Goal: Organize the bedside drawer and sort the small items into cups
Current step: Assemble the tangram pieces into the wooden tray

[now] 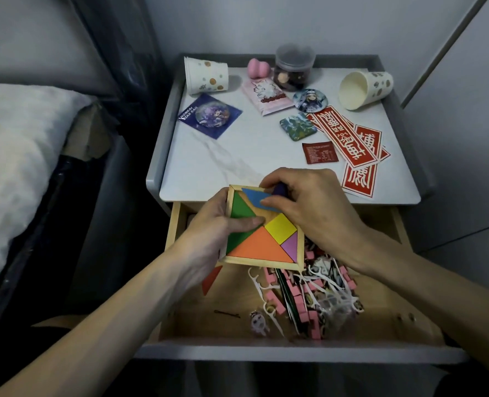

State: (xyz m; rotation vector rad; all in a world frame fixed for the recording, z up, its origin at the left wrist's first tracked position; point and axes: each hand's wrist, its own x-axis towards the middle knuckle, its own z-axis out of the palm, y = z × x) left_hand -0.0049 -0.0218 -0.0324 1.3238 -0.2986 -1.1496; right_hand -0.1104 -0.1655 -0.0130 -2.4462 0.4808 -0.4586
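Left hand (209,233) grips the square wooden tangram tray (266,266), right hand (309,207) pinches its blue parallelogram (254,197), near the "HONKAI STAR RAIL" card (209,116).

Dim room, grey wall (266,21), bed (16,156).

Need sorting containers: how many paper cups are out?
2. One paper cup lies on its side at the nightstand's back left, the other at its back right. More could be hidden in the drawer.
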